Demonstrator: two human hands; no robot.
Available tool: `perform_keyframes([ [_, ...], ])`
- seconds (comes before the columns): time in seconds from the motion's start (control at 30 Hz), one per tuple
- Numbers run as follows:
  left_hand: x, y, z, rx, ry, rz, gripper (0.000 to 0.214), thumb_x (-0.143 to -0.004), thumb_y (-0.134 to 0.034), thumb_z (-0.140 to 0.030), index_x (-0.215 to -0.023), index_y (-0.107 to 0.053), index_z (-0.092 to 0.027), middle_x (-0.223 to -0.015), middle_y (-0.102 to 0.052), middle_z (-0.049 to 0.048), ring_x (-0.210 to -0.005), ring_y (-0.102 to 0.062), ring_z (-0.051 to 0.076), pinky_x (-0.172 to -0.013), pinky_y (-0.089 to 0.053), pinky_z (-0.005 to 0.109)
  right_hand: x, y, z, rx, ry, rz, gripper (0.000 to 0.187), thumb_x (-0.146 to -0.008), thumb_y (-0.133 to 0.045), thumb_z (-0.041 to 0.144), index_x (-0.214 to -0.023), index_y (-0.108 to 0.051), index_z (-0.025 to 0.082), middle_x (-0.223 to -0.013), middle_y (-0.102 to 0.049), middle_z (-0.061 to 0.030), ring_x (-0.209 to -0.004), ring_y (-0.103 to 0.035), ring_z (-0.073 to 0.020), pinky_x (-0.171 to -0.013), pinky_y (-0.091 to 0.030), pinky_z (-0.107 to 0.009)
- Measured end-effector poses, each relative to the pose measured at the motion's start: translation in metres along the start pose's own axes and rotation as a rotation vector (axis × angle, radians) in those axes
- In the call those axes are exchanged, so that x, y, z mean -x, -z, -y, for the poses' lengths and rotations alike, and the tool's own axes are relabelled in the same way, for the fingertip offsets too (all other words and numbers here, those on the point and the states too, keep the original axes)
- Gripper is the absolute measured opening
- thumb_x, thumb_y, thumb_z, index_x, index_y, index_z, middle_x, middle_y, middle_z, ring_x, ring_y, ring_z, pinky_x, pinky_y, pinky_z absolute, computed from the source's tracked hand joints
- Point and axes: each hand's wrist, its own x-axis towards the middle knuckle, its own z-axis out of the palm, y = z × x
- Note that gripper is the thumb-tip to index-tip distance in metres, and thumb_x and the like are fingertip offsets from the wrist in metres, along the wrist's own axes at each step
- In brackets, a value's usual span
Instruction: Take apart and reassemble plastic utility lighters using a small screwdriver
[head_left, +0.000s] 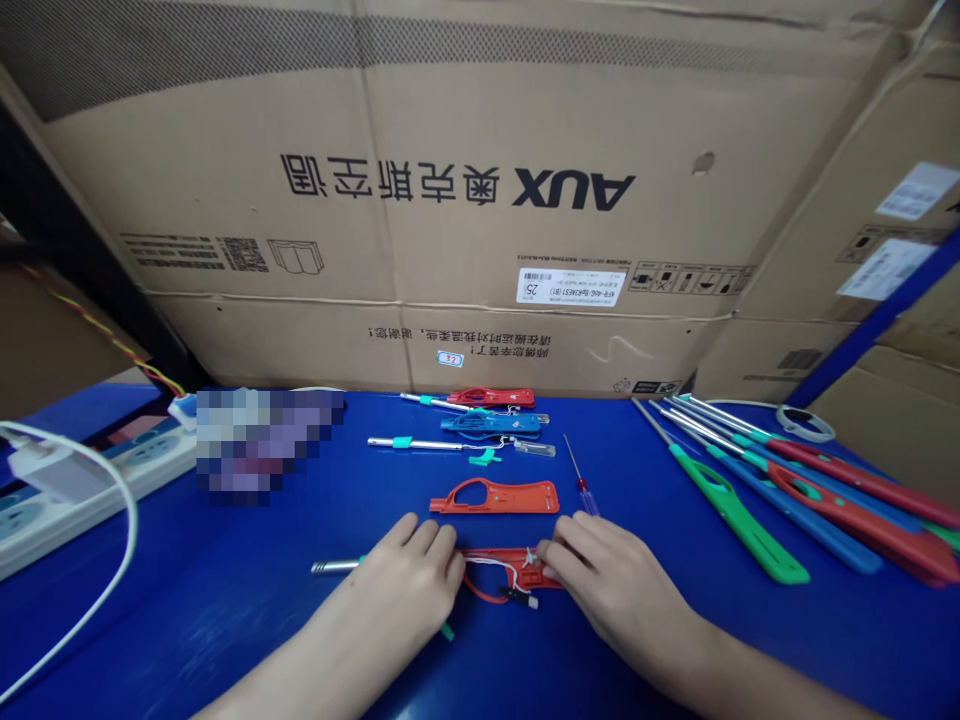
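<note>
Across the near middle of the blue worktop (225,610), an open orange handle half (525,566) is being flanked by two bare hands. Its left end is being covered by the curled fingers of the left hand (420,572), while a metal tube (334,567) is poking out to the left of that hand. Its right end is being touched by the fingertips of the right hand (607,570), near thin white wires (501,563) and a small black part (514,596). With the contact partly hidden, it cannot be told whether either grip is being clamped on the handle half or merely rested against it.

Just beyond, a second orange half (525,498) is lying with a screwdriver (582,486) to its right. Farther off, a blue shell (499,426) and a red shell (499,397) are lying one behind the other. At right, long-necked lighters (862,515) are lying in a fan; at left, a white power strip (150,450) is being partly crossed by a cable (129,520). The far edge is being backed by a cardboard box (450,110).
</note>
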Motion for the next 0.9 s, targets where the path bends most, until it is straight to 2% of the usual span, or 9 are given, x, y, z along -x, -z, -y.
perform_keyframes([
  [0.17, -0.004, 0.015, 0.009, 0.08, 0.039, 0.091, 0.02, -0.089, -0.05, -0.004, -0.075, -0.057, -0.016, -0.078, -0.059, 0.0036, -0.074, -0.059, 0.02, -0.073, -0.043, 0.032, 0.001, 0.001, 0.0, 0.003, -0.015, -0.023, 0.043, -0.103, -0.027, 0.019, -0.071, -0.056, 0.018, -0.068, -0.054, -0.0023, -0.06, -0.043, -0.0155, -0.06, -0.031, -0.029],
  [0.3, -0.009, 0.028, 0.008, 0.084, 0.073, 0.204, 0.018, -0.083, -0.05, 0.0, -0.082, -0.059, -0.015, -0.087, -0.061, 0.007, -0.075, -0.059, 0.023, -0.068, -0.046, 0.035, 0.003, 0.0, -0.002, -0.042, -0.015, 0.017, 0.037, -0.102, -0.031, 0.018, -0.076, -0.057, 0.017, -0.076, -0.058, -0.0042, -0.066, -0.048, -0.0156, -0.065, -0.036, -0.028],
  [0.4, -0.01, 0.031, 0.004, 0.127, 0.025, 0.173, 0.027, -0.081, -0.046, 0.002, -0.097, -0.06, -0.014, -0.098, -0.062, 0.0087, -0.085, -0.059, 0.024, -0.074, -0.049, 0.036, 0.002, 0.001, -0.003, -0.076, 0.001, 0.051, 0.035, -0.101, -0.031, 0.017, -0.079, -0.059, 0.016, -0.079, -0.059, -0.0057, -0.069, -0.051, -0.0163, -0.065, -0.04, -0.028],
  [0.53, -0.007, 0.026, 0.001, 0.204, -0.061, 0.06, 0.034, -0.084, -0.043, 0.002, -0.109, -0.057, -0.017, -0.102, -0.062, 0.0077, -0.098, -0.059, 0.022, -0.085, -0.05, 0.035, -0.001, 0.004, -0.004, -0.036, 0.085, 0.084, 0.027, -0.099, -0.034, 0.015, -0.097, -0.062, 0.016, -0.08, -0.058, -0.0055, -0.069, -0.051, -0.0169, -0.06, -0.042, -0.028],
  [0.6, -0.007, 0.023, 0.0, 0.223, -0.076, 0.041, 0.034, -0.086, -0.042, 0.001, -0.11, -0.057, -0.017, -0.102, -0.061, 0.0077, -0.1, -0.059, 0.022, -0.086, -0.05, 0.034, -0.002, 0.004, -0.004, 0.001, 0.125, 0.082, 0.024, -0.097, -0.039, 0.012, -0.104, -0.061, 0.02, -0.077, -0.056, -0.0034, -0.067, -0.05, -0.0166, -0.058, -0.04, -0.027],
  [0.73, -0.008, 0.022, 0.002, 0.211, -0.071, 0.081, 0.031, -0.086, -0.044, 0.002, -0.107, -0.058, -0.015, -0.101, -0.061, 0.008, -0.098, -0.06, 0.022, -0.085, -0.051, 0.035, -0.004, 0.003, -0.004, 0.04, 0.171, 0.061, 0.03, -0.095, -0.04, 0.008, -0.111, -0.06, 0.025, -0.076, -0.055, -0.0026, -0.065, -0.049, -0.0168, -0.057, -0.039, -0.028],
  [0.9, -0.007, 0.021, 0.003, 0.218, -0.068, 0.09, 0.026, -0.088, -0.046, 0.001, -0.104, -0.059, -0.014, -0.099, -0.061, 0.008, -0.097, -0.06, 0.022, -0.085, -0.051, 0.034, -0.002, 0.004, -0.002, 0.106, 0.226, 0.126, 0.028, -0.095, -0.041, 0.01, -0.112, -0.059, 0.022, -0.08, -0.058, -0.0053, -0.069, -0.052, -0.0183, -0.061, -0.044, -0.03],
])
